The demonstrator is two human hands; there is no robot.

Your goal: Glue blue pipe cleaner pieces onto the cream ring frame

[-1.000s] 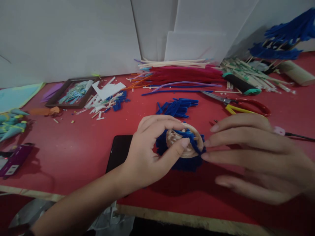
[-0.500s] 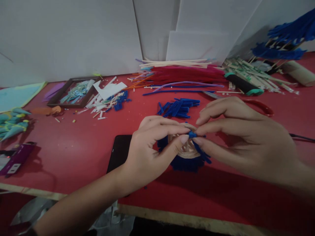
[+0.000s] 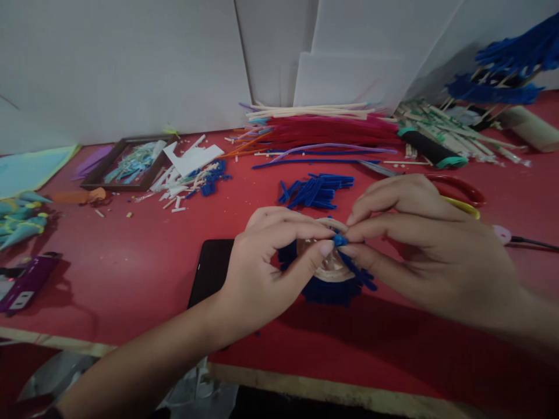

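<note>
Over the red table, my left hand (image 3: 266,262) and my right hand (image 3: 432,256) meet with thumbs and fingertips closed on a small blue pipe cleaner piece (image 3: 339,240). Below the fingertips is a round, cream-coloured open frame (image 3: 332,275). Blue pipe cleaner fringe (image 3: 332,293) surrounds its lower side. One loose blue strand slants down to the right beneath my right thumb. My left hand covers part of the frame's left side. Just beyond the hands lies a pile of cut blue pipe cleaner pieces (image 3: 313,190).
A black phone (image 3: 210,269) lies partly behind my left hand. Scissors with a red handle (image 3: 463,185) rest beyond my right hand. Red pipe cleaners (image 3: 327,131) and wrapped sticks (image 3: 445,131) line the back. A brown frame (image 3: 146,183) holds scraps; a purple box (image 3: 32,282) sits left.
The blue piece between my fingertips looks more bunched. My right hand has shifted slightly left and down, uncovering a yellow part of the scissors and a pink thing by the cable.
</note>
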